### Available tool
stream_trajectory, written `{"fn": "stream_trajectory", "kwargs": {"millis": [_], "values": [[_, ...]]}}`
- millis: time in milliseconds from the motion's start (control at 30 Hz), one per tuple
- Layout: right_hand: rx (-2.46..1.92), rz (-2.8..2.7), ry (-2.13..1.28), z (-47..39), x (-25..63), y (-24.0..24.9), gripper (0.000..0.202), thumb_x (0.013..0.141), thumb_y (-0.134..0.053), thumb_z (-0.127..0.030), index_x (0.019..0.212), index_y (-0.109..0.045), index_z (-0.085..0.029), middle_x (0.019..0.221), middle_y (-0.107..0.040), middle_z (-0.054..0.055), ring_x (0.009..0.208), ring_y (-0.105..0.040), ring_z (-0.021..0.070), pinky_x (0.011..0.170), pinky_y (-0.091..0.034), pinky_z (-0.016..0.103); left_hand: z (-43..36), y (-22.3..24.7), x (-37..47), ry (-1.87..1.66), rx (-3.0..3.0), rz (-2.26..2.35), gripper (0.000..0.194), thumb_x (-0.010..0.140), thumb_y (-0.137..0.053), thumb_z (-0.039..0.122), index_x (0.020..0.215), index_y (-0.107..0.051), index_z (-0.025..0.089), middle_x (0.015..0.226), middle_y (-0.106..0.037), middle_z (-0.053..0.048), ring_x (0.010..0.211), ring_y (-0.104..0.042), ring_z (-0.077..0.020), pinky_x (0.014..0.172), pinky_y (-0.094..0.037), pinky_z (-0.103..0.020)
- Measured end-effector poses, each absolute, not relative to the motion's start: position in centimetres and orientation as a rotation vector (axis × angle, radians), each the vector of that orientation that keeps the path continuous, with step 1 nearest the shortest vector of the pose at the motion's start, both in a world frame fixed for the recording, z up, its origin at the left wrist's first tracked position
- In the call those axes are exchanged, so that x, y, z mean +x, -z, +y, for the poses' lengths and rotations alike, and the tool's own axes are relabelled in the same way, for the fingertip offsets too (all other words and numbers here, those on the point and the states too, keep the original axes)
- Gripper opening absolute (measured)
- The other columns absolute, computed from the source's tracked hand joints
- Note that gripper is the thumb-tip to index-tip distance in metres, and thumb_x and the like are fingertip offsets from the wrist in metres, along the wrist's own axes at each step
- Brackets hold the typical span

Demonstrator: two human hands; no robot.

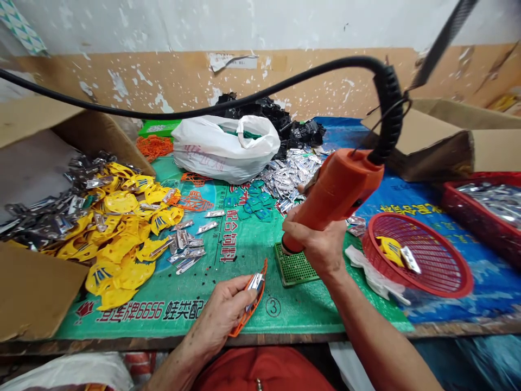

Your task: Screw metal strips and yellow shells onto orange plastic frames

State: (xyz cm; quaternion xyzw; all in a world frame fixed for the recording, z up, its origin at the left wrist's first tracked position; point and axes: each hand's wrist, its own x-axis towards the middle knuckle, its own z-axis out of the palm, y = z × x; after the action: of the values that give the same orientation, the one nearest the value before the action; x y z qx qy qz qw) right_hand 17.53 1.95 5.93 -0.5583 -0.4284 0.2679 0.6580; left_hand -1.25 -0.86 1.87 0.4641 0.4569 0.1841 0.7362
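My left hand [228,304] pinches a small silver metal piece [255,282] together with an orange plastic part [243,325] near the table's front edge. Wrapped around an orange electric screwdriver [336,184] is my right hand [328,247]. The tool leans, with its black cable [386,114] leaving the top and its lower end over a green perforated block [299,276]; its tip is hidden. Left of my left hand lie loose silver pieces [187,250] and a heap of yellow plastic parts [122,233].
A red basket [443,271] holding a yellow part stands at right, beside a red crate [456,203] of metal pieces. Cardboard boxes [36,293] flank the table. Behind are a white bag [220,152], silver pieces [288,174], green pieces [256,203] and black parts [301,133].
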Motion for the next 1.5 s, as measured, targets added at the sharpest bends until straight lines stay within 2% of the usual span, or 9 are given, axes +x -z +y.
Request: {"fn": "stream_trajectory", "kwargs": {"millis": [300,533,867,1100,1233,1400,1500], "values": [[-1.246,-0.895,-0.571,2.4,18.6,-5.3,0.014,0.055,-0.076,-0.022,0.06,-0.063,-0.019,0.057,-0.061,-0.004,0.056,-0.056,0.0137,0.055,-0.049,0.029,-0.9,-1.8,-1.2,-0.396,1.038,1.014,0.023,0.077,-0.06,0.039,0.075,-0.058,0.016,0.053,-0.028,0.009,0.044,-0.015,-0.0046,0.045,-0.009,-0.024],[-1.297,-0.938,-0.559,2.4,18.1,-5.1,0.013,0.054,-0.074,-0.019,0.057,-0.061,-0.019,0.054,-0.059,-0.004,0.053,-0.055,0.0136,0.053,-0.048,0.029,-0.7,-1.7,-1.2,-0.391,1.05,0.983,0.021,0.081,-0.056,0.037,0.073,-0.055,0.017,0.053,-0.029,0.009,0.045,-0.017,-0.0053,0.046,-0.011,-0.024],[-1.259,-0.924,-0.579,2.5,17.9,-4.3,0.018,0.054,-0.075,-0.017,0.066,-0.063,-0.019,0.06,-0.06,-0.005,0.055,-0.055,0.0127,0.052,-0.047,0.028,-0.7,-1.8,-1.2,-0.39,1.111,0.98,0.017,0.08,-0.054,0.032,0.074,-0.058,0.017,0.053,-0.033,0.008,0.051,-0.022,-0.0075,0.051,-0.017,-0.024],[-1.308,-0.958,-0.57,2.6,17.9,-4.1,0.014,0.055,-0.075,-0.02,0.061,-0.061,-0.02,0.057,-0.059,-0.005,0.053,-0.054,0.0125,0.053,-0.048,0.029,-0.6,-1.4,-1.3,-0.381,1.145,0.979,0.022,0.08,-0.056,0.036,0.083,-0.063,0.015,0.063,-0.038,0.005,0.058,-0.026,-0.0091,0.053,-0.019,-0.023],[-1.29,-0.953,-0.571,2.5,17.8,-4.3,0.014,0.054,-0.075,-0.018,0.06,-0.062,-0.02,0.056,-0.059,-0.005,0.053,-0.055,0.0127,0.051,-0.047,0.028,-0.5,-1.4,-1.2,-0.394,1.148,0.987,0.023,0.08,-0.057,0.036,0.084,-0.067,0.015,0.06,-0.038,0.006,0.056,-0.026,-0.0087,0.054,-0.022,-0.023],[-1.266,-0.916,-0.571,2.4,17.9,-4.7,0.014,0.053,-0.076,-0.017,0.06,-0.063,-0.019,0.056,-0.06,-0.004,0.053,-0.055,0.0125,0.05,-0.047,0.027,-0.5,-1.4,-1.1,-0.423,1.105,1.008,0.032,0.076,-0.061,0.036,0.1,-0.069,0.017,0.07,-0.054,0.002,0.062,-0.039,-0.0107,0.059,-0.029,-0.023],[-1.222,-0.89,-0.583,2.3,18.3,-5.2,0.014,0.054,-0.077,-0.017,0.059,-0.064,-0.017,0.059,-0.061,-0.003,0.051,-0.054,0.0119,0.049,-0.046,0.027,-0.6,-1.3,-1.1,-0.418,1.13,1.017,0.034,0.075,-0.062,0.038,0.098,-0.071,0.015,0.073,-0.059,0.0,0.064,-0.044,-0.0127,0.06,-0.032,-0.024]]}}
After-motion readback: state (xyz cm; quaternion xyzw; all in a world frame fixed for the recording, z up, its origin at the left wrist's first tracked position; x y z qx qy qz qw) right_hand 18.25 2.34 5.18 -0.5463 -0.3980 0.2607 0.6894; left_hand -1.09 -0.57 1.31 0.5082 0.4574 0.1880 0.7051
